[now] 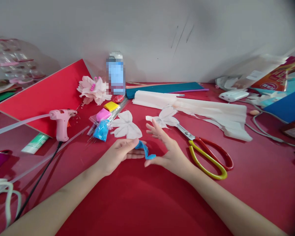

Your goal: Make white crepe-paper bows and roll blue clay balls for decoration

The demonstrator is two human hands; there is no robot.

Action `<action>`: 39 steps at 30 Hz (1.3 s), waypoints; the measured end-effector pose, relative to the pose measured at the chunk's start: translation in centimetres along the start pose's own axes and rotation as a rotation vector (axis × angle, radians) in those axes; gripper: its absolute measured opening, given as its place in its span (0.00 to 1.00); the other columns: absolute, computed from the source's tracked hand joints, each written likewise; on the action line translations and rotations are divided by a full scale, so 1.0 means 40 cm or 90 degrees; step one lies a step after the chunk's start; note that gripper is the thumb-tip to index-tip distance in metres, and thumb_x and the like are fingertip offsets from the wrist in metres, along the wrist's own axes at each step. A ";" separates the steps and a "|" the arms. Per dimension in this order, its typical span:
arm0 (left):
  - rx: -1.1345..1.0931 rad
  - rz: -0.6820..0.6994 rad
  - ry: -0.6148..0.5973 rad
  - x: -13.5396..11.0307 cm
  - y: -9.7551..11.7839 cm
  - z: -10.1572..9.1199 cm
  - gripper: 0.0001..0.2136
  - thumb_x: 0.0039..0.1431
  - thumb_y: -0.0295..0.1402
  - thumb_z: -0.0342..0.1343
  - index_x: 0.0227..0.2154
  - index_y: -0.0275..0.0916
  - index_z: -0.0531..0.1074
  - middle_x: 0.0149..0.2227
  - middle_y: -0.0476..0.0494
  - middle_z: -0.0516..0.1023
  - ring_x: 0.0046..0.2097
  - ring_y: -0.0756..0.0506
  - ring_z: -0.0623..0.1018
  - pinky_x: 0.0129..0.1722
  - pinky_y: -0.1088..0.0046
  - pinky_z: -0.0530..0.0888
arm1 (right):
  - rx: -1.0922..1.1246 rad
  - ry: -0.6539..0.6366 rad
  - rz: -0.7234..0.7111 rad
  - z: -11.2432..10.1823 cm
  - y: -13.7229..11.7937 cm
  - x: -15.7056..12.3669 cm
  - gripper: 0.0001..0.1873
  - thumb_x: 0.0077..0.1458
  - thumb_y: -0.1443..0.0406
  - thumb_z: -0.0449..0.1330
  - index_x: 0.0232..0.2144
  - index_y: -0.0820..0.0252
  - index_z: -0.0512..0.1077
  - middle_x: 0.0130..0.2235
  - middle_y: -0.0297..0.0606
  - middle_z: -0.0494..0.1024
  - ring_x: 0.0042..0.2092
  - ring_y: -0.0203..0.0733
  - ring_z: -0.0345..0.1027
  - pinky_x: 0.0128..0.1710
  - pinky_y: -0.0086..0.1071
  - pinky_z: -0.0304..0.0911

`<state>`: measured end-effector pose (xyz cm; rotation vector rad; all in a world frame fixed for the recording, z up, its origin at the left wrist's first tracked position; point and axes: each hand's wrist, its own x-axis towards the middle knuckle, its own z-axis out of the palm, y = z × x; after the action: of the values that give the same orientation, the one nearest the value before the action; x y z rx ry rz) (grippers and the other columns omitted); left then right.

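A twisted, soft-looking blue strip (146, 152) hangs between the fingers. Left hand (121, 151) pinches 1 end; right hand (171, 152) spreads, thumb at the other. Judged light, pliable, tearable; hold by the ends.

Stretches as a red tabletop (255, 186) beneath the fingers (161, 132). Bears two white petalled cutouts (127, 127) just beyond them, a white paper sheet (208, 110) farther off, and red-and-yellow-handled scissors (207, 159) right of the fingers.
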<state>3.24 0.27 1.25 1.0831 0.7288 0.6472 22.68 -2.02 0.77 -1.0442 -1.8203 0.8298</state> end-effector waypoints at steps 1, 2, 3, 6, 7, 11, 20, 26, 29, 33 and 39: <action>0.011 0.000 -0.033 -0.002 -0.001 0.008 0.17 0.58 0.45 0.52 0.35 0.35 0.76 0.38 0.40 0.80 0.42 0.43 0.79 0.47 0.64 0.73 | -0.015 -0.018 -0.017 0.005 0.003 -0.001 0.57 0.37 0.60 0.72 0.64 0.46 0.46 0.63 0.42 0.58 0.60 0.52 0.58 0.55 0.47 0.61; 0.032 -0.006 -0.059 -0.004 -0.002 0.016 0.17 0.58 0.45 0.53 0.35 0.35 0.76 0.37 0.41 0.80 0.42 0.43 0.79 0.47 0.64 0.73 | -0.030 -0.032 -0.028 0.011 0.005 -0.002 0.53 0.39 0.61 0.71 0.63 0.47 0.49 0.63 0.42 0.58 0.61 0.52 0.56 0.55 0.47 0.61; 0.058 -0.016 -0.075 -0.005 -0.003 0.024 0.16 0.57 0.44 0.55 0.35 0.35 0.76 0.36 0.42 0.80 0.41 0.44 0.79 0.47 0.64 0.74 | -0.041 -0.038 -0.038 0.017 0.007 -0.003 0.45 0.42 0.62 0.69 0.61 0.48 0.56 0.61 0.42 0.62 0.60 0.52 0.58 0.55 0.47 0.62; 0.124 -0.043 -0.065 -0.006 -0.005 0.040 0.13 0.54 0.39 0.59 0.35 0.33 0.77 0.33 0.41 0.80 0.39 0.43 0.80 0.45 0.63 0.75 | -0.044 -0.018 -0.046 0.034 0.001 -0.003 0.13 0.52 0.67 0.62 0.42 0.53 0.76 0.43 0.40 0.79 0.47 0.47 0.71 0.45 0.42 0.69; 0.132 -0.047 -0.052 -0.005 -0.005 0.041 0.13 0.54 0.39 0.59 0.35 0.33 0.77 0.33 0.40 0.80 0.39 0.42 0.80 0.44 0.63 0.76 | -0.037 -0.012 -0.040 0.037 -0.005 -0.002 0.08 0.54 0.68 0.59 0.35 0.54 0.78 0.36 0.38 0.80 0.41 0.45 0.73 0.41 0.39 0.71; 0.127 -0.044 -0.016 0.000 -0.001 0.036 0.13 0.55 0.39 0.58 0.32 0.32 0.78 0.32 0.39 0.81 0.38 0.42 0.80 0.41 0.64 0.77 | -0.021 -0.011 0.011 0.042 -0.029 0.001 0.14 0.58 0.66 0.56 0.22 0.58 0.76 0.23 0.33 0.75 0.26 0.35 0.68 0.29 0.29 0.67; 0.094 -0.031 0.065 0.002 0.005 0.007 0.14 0.55 0.41 0.58 0.27 0.33 0.77 0.26 0.42 0.80 0.28 0.48 0.79 0.32 0.74 0.76 | 0.003 0.031 0.091 0.012 -0.017 -0.002 0.08 0.55 0.67 0.59 0.29 0.56 0.79 0.30 0.32 0.81 0.33 0.39 0.76 0.34 0.29 0.70; -0.002 -0.031 0.024 0.008 -0.002 -0.011 0.12 0.57 0.40 0.56 0.33 0.36 0.77 0.33 0.44 0.80 0.36 0.49 0.78 0.42 0.71 0.75 | -0.020 0.019 0.035 0.014 -0.004 -0.001 0.46 0.39 0.60 0.71 0.60 0.51 0.59 0.59 0.43 0.65 0.56 0.53 0.64 0.51 0.45 0.67; 0.007 -0.039 -0.082 0.006 -0.005 0.009 0.15 0.56 0.43 0.56 0.28 0.35 0.76 0.28 0.47 0.78 0.34 0.49 0.78 0.42 0.70 0.75 | -0.071 -0.022 -0.024 0.028 -0.003 -0.004 0.44 0.41 0.61 0.70 0.60 0.55 0.58 0.63 0.47 0.58 0.61 0.55 0.56 0.51 0.44 0.66; 0.054 -0.104 -0.090 0.004 -0.004 0.034 0.15 0.52 0.42 0.60 0.33 0.33 0.77 0.31 0.42 0.80 0.37 0.45 0.79 0.41 0.67 0.76 | -0.065 -0.024 -0.077 0.039 -0.006 -0.006 0.09 0.54 0.69 0.59 0.37 0.59 0.78 0.42 0.42 0.79 0.47 0.46 0.72 0.46 0.39 0.69; 0.082 -0.106 -0.045 0.004 0.009 0.023 0.17 0.53 0.45 0.59 0.29 0.32 0.77 0.27 0.40 0.80 0.31 0.46 0.80 0.32 0.72 0.76 | -0.048 -0.013 -0.034 0.027 -0.026 -0.005 0.12 0.56 0.68 0.58 0.23 0.60 0.76 0.26 0.34 0.78 0.27 0.35 0.70 0.28 0.29 0.67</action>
<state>4.02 0.02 1.80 1.1431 0.7981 0.4219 21.44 -2.80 1.12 -1.0341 -1.9013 0.7478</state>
